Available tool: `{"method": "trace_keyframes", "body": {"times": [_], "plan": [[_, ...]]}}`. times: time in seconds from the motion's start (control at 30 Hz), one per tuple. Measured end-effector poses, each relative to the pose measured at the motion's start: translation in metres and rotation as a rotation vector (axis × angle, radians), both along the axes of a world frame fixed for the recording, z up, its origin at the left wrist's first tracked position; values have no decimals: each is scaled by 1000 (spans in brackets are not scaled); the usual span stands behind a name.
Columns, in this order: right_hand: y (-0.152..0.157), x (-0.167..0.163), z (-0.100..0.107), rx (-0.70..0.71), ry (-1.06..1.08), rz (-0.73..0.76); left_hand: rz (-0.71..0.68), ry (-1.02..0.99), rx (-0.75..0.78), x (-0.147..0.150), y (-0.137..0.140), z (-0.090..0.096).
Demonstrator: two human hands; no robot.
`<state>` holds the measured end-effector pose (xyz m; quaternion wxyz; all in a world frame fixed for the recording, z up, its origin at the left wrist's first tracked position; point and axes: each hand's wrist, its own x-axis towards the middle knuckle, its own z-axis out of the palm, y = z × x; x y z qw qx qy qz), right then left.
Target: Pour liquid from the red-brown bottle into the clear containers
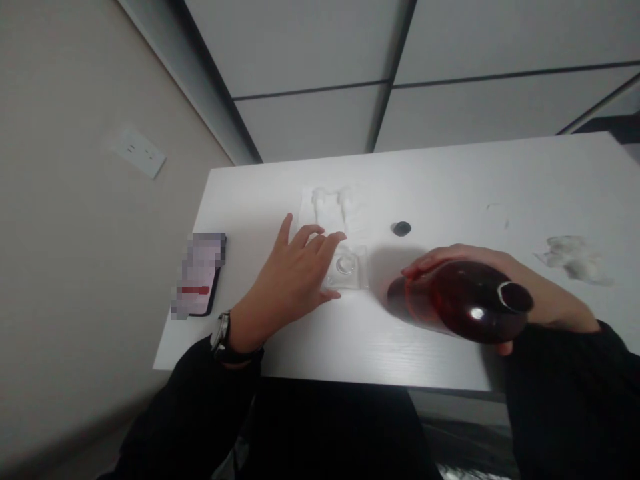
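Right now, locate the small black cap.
In the head view, the black cap lies right of centre on the white table, beyond the dark red bottle.

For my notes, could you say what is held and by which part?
The right hand holds the red bottle around its body; for the left hand, I cannot tell.
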<state>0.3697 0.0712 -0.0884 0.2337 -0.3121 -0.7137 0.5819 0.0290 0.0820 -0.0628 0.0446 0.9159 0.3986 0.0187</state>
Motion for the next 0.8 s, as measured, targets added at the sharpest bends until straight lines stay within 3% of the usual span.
{"method": "trace_keyframes", "body": {"times": [0.13,0.27,0.43,0.6,0.7,0.8], "plan": [[1,2,-5,-25,-58,-100,1,-175,24,-7,2,-3],[2,1,-16,-11,-53,-187,78,-408,14,-25,-1,5],[8,-3,-19,-50,-49,-190,261,-591,46,-59,-32,2],[-26,0,-12,-89,-105,-336,484,-696,-21,-76,-82,-42],[-76,6,-22,-29,-133,-604,603,-683,-2,-75,-109,-76],[-121,9,-44,5,-119,-933,625,-560,63,-70,-123,-96]]}}
